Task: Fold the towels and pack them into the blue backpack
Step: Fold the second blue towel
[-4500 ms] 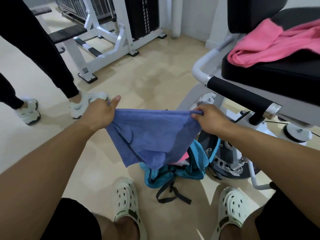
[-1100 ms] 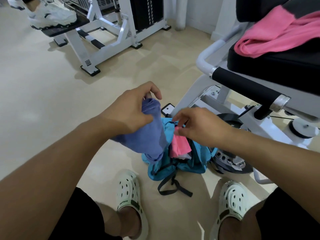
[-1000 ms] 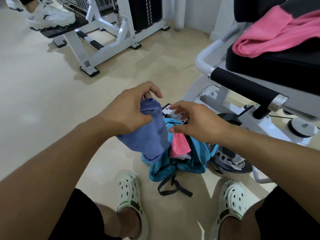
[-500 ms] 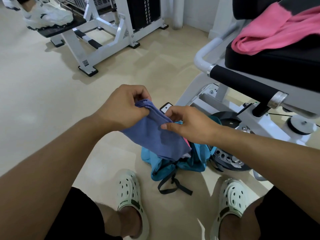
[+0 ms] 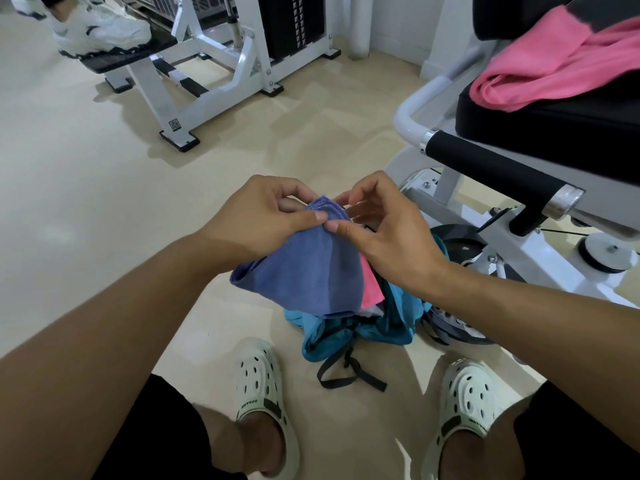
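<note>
A folded purple-blue towel (image 5: pixel 304 275) hangs in the air over the open blue backpack (image 5: pixel 388 323), which lies on the floor between my feet. My left hand (image 5: pixel 256 220) grips the towel's top corner between thumb and fingers. My right hand (image 5: pixel 384 230) pinches the same top edge from the right, its thumb meeting my left thumb. A pink towel (image 5: pixel 370 285) sticks out of the backpack's mouth just behind the purple one. Another pink towel (image 5: pixel 554 71) lies bunched on the black seat at the upper right.
A white gym machine (image 5: pixel 485 216) with a black padded seat, black handle and weight plate stands right of the backpack. A white weight-stack frame (image 5: pixel 214 84) stands at the back, with another person's white sneaker (image 5: pixel 100 32) on its black pad. Beige floor lies to the left.
The towel went from spread wide between both hands to a small fold. In the last half second my right hand slid up its edge to meet my left thumb at the top corner.
</note>
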Demonstrator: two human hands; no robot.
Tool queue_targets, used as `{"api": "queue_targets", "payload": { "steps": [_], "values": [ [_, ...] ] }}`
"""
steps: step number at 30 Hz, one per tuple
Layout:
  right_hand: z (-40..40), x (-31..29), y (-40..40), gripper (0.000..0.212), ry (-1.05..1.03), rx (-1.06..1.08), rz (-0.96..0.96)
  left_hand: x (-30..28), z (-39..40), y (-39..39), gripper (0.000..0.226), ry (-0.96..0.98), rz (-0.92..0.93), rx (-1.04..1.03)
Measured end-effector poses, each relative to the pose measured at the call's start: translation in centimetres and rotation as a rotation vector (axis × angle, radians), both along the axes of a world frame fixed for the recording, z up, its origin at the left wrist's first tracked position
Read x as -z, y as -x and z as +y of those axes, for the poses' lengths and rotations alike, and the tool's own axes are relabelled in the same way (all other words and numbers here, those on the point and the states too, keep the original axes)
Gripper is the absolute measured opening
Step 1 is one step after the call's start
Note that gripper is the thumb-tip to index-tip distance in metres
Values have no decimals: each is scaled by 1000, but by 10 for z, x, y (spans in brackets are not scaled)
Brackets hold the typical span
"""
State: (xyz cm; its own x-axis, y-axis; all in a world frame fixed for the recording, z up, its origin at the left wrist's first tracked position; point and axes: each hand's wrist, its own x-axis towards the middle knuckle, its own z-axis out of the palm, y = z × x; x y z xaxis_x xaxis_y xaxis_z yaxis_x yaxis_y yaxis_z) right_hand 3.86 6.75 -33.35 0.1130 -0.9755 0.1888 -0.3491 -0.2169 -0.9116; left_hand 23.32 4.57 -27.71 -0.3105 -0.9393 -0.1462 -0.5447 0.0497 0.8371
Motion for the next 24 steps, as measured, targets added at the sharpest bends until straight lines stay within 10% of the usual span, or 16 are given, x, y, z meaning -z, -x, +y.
{"api": "queue_targets", "payload": {
  "steps": [24],
  "values": [
    [2, -16, 8, 16, -101, -6, -72, 7, -2, 3, 19, -19, -44, 42]
  ]
}}
